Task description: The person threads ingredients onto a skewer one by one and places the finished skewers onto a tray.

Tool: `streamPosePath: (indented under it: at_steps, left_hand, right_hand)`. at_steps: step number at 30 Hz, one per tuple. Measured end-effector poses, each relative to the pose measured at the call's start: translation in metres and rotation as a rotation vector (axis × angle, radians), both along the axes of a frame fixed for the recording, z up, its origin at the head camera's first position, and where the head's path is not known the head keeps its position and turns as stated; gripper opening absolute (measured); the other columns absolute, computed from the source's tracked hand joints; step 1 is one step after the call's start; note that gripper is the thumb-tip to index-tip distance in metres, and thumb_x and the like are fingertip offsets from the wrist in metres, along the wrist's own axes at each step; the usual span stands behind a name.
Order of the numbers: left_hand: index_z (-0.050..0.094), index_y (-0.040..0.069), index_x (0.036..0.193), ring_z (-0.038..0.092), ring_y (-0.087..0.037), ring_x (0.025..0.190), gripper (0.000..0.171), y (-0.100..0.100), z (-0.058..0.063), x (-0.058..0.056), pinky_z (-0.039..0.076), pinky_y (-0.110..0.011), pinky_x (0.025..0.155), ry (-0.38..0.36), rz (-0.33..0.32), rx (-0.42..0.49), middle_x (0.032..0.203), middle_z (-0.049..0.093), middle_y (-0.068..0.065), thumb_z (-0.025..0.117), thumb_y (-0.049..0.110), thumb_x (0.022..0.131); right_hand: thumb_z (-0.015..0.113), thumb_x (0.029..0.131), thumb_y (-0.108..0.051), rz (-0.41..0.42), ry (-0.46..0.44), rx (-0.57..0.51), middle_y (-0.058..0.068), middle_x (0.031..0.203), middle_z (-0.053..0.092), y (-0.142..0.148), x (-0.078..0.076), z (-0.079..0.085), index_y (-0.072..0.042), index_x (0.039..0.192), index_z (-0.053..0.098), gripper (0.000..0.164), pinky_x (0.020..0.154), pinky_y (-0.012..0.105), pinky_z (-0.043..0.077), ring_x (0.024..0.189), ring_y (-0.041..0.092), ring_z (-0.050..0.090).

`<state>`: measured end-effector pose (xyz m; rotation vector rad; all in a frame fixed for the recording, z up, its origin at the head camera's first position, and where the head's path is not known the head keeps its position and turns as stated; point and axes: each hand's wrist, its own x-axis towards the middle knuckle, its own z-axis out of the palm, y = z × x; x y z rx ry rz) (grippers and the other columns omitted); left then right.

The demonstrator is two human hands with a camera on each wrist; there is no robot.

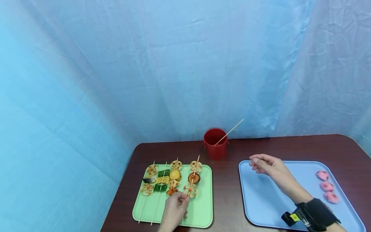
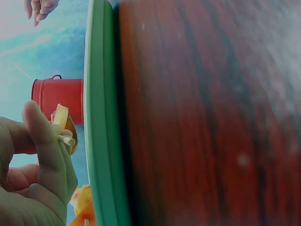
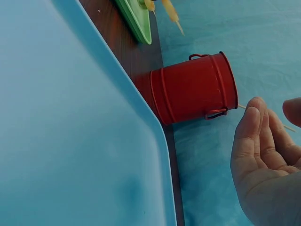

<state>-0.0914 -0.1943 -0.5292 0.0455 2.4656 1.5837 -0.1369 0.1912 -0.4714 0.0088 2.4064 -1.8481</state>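
My left hand (image 1: 175, 207) pinches the lower end of a skewer (image 1: 194, 178) threaded with two lotus root slices and a brown mushroom slice. That skewer lies over the right part of the green tray (image 1: 200, 212). In the left wrist view, thumb and fingers meet around its stick end (image 2: 67, 140), close over the tray's edge. My right hand (image 1: 271, 167) hovers above the far left of the blue tray (image 1: 261, 199). Its fingers (image 3: 247, 132) are loosely bent, with nothing in them. Three pink round pieces (image 1: 327, 186) lie in a row on the blue tray's right side.
Several other skewers of food pieces, including green and yellow ones (image 1: 162, 180), lie on the green tray's left half. Behind the trays, a red bucket (image 1: 214, 153) holds a thin bare stick (image 1: 232, 130). A blue cloth (image 1: 185, 71) hangs behind the dark wooden table (image 1: 227, 193).
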Motion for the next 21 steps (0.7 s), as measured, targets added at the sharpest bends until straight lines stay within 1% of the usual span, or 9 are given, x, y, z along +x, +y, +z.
streamPosePath:
  at_steps: [4,9,16,21]
  left_hand:
    - [0.066,0.0,0.096,0.061,-0.016,0.053,0.006,-0.0027,-0.0009,0.0001,0.054,-0.032,0.047,-0.012,0.011,-0.009,0.078,0.062,-0.007,0.066,0.006,0.098]
    - [0.066,-0.001,0.094,0.062,-0.016,0.052,0.006,-0.0035,-0.0014,0.0002,0.054,-0.031,0.047,-0.016,0.042,-0.022,0.076,0.062,-0.007,0.066,0.005,0.097]
    - [0.065,0.0,0.094,0.063,-0.016,0.052,0.005,-0.0039,-0.0021,-0.0017,0.054,-0.031,0.047,-0.034,0.046,-0.044,0.076,0.063,-0.006,0.065,0.004,0.097]
    - [0.067,0.0,0.093,0.063,-0.015,0.051,0.004,-0.0019,-0.0013,-0.0024,0.054,-0.03,0.046,-0.033,0.064,-0.06,0.074,0.064,-0.005,0.066,0.003,0.095]
  right_hand:
    - [0.059,0.106,-0.041,0.012,0.008,0.004,0.026,0.12,0.067,0.0,0.0008,-0.0005,0.004,0.138,0.058,0.055,0.086,0.03,0.059,0.103,0.035,0.069]
    - [0.059,0.106,-0.04,0.019,0.009,0.0,0.026,0.119,0.067,0.0002,0.0008,-0.0003,0.005,0.137,0.058,0.054,0.085,0.029,0.059,0.102,0.034,0.069]
    - [0.058,0.107,-0.037,0.057,0.021,0.008,0.027,0.117,0.067,0.0,0.0011,-0.0015,0.007,0.137,0.058,0.053,0.084,0.028,0.059,0.102,0.037,0.068]
    - [0.058,0.107,-0.036,0.063,0.021,0.004,0.026,0.116,0.068,-0.0004,0.0016,-0.001,0.007,0.136,0.058,0.052,0.084,0.029,0.059,0.101,0.036,0.069]
